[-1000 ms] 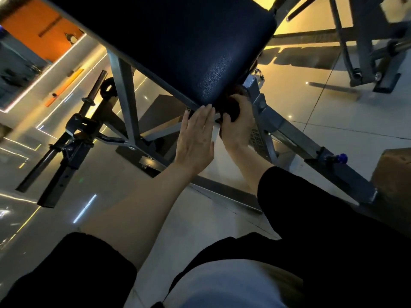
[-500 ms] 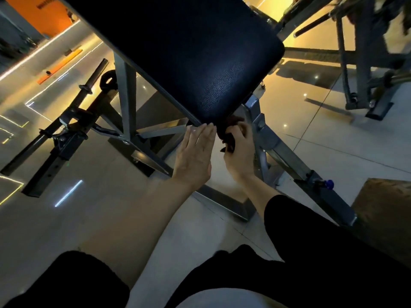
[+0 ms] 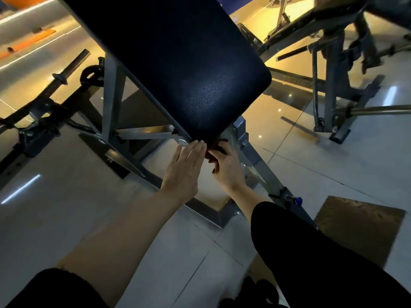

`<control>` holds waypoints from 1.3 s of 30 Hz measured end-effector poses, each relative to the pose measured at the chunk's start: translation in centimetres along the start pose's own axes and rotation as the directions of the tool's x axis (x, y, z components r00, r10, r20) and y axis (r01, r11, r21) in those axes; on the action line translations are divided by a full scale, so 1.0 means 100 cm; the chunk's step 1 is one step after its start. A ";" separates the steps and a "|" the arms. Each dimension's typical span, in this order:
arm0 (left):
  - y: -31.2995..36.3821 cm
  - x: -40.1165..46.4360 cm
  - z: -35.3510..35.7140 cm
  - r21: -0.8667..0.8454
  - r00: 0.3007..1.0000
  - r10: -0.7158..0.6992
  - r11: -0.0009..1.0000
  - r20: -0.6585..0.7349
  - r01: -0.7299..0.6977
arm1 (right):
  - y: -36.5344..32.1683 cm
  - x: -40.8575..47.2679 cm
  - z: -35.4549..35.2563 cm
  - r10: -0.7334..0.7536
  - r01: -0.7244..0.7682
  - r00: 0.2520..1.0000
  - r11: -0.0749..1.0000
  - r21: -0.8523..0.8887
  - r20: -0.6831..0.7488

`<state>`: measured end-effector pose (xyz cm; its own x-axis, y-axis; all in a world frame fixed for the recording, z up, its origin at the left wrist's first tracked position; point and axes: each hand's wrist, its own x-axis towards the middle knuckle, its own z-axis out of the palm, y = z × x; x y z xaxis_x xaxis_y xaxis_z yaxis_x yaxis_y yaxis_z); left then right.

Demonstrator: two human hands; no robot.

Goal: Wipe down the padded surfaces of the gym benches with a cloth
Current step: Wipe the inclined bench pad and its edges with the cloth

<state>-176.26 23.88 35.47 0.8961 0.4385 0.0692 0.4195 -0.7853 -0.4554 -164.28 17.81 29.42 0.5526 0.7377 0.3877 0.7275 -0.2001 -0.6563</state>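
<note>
A: Bench pad (image 3: pixel 169 63): dark, textured, tilting across the upper middle of the head view on a grey steel frame (image 3: pixel 111 90). A barbell (image 3: pixel 66 70) is lying at left; a second machine (image 3: pixel 329 63) is standing at right; a brown mat (image 3: pixel 355 230) is lying near the right sleeve.

B: Hands?

A: The left hand (image 3: pixel 184 167) is flat, fingers straight, fingertips touching the pad's lower edge. The right hand (image 3: pixel 224 161) is curling round a dark cloth (image 3: pixel 216 146) under that edge.

B: Change?

A: The pad is sitting higher in view than half a second ago; both hands are staying at its edge.
</note>
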 end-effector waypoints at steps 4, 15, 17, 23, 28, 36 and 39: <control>0.002 -0.002 0.012 0.012 1.000 0.007 1.000 -0.027 -0.007 | -0.002 -0.003 -0.016 0.065 -0.074 0.989 0.995 -0.070 -0.130; 0.045 0.002 -0.032 -0.993 0.878 -0.467 0.101 -0.099 -0.058 | -0.024 -0.028 -0.083 -0.166 0.153 0.962 0.985 -0.074 -0.217; 0.056 0.004 -0.054 -0.993 0.878 -0.474 -0.118 0.060 0.004 | -0.025 -0.035 -0.095 -0.180 0.183 0.971 0.983 0.006 -0.160; 0.103 -0.002 -0.100 -0.934 0.750 -0.592 -0.345 0.295 0.095 | 0.016 -0.046 -0.149 -0.263 0.256 0.965 0.948 0.192 0.014; 0.169 0.008 -0.132 -0.845 0.683 -0.592 -0.530 0.428 0.071 | 0.058 -0.053 -0.194 -0.281 0.246 0.946 0.947 0.206 0.162; 0.190 0.029 -0.129 -0.959 0.713 -0.642 -0.174 0.282 0.223 | 0.081 -0.051 -0.217 -0.161 0.151 0.987 0.966 0.208 0.029; 0.180 0.042 -0.110 -0.969 0.693 -0.700 0.008 0.170 0.247 | 0.090 -0.043 -0.216 -0.114 0.107 0.993 0.981 0.165 0.034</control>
<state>-163.34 6.76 37.28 0.3027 0.9284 0.2155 0.3656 -0.3219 0.8733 -151.36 -1.09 35.80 0.4524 0.7770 0.4378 0.7052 -0.0112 -0.7089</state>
